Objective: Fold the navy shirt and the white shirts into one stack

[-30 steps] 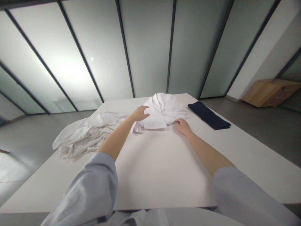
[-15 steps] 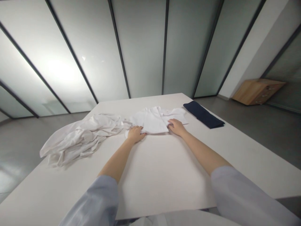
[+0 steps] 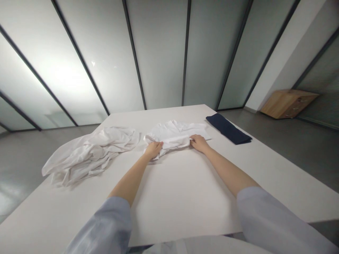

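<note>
A white shirt [image 3: 176,131] lies across the middle of the table, its near edge bunched and partly folded over. At its near left corner my left hand [image 3: 153,150] is closed on the cloth, with a loose bit of fabric showing below the fingers. My right hand [image 3: 198,143] pinches the near edge farther right, its fingertips partly hidden by the cloth. Between the hands the fabric forms a wrinkled roll.
The white table [image 3: 182,197] reaches away from me. To the left is a crumpled heap of white cloth [image 3: 92,151], close to the table edge. A folded dark blue cloth [image 3: 229,128] lies near the right edge. Beyond stands a wooden cabinet [image 3: 286,102] on the floor.
The smooth flap between my hands has turned into a bunched, wrinkled edge. My left hand has closed on the left corner and cloth now hangs nearer to me. The right hand stays about in place.
</note>
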`<state>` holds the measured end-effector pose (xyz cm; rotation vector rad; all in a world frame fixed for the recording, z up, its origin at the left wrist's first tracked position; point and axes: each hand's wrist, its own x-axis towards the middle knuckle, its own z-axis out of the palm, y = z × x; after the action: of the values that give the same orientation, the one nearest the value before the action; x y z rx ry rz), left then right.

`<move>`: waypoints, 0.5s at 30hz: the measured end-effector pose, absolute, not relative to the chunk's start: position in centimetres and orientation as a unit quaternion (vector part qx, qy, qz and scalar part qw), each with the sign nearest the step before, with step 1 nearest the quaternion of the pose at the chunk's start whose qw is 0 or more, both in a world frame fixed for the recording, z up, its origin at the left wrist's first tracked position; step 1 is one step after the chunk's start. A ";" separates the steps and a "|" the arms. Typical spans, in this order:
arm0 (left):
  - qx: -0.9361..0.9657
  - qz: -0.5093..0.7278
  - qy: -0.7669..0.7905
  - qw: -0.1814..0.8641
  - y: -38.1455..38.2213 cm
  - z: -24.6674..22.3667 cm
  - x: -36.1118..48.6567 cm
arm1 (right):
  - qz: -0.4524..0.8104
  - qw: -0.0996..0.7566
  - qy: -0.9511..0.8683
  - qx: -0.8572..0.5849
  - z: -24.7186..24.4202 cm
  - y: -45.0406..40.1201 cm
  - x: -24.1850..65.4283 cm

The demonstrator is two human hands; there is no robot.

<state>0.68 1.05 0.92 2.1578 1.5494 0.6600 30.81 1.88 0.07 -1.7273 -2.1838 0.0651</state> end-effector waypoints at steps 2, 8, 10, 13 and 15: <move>0.749 0.285 0.554 0.224 1.5 0.6 0.5 | 0.024 0.179 -0.772 -0.610 0.1 1.9 30.8; 0.535 0.532 0.532 0.383 2.6 0.3 -0.2 | 0.044 0.224 -0.731 -0.643 0.3 2.0 31.2; 0.449 0.590 0.529 0.412 3.1 0.1 -0.7 | 0.050 0.254 -0.703 -0.663 0.3 2.0 31.3; 0.383 0.627 0.554 0.392 3.7 -0.1 -1.7 | 0.044 0.293 -0.674 -0.677 0.4 1.9 31.4; 0.429 0.600 0.565 0.369 4.0 -0.3 -2.3 | 0.035 0.293 -0.667 -0.684 0.3 2.0 31.5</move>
<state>-2.27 3.98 -0.31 1.1011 1.4513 1.5402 31.50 1.97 0.31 -1.8208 -1.7774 0.0927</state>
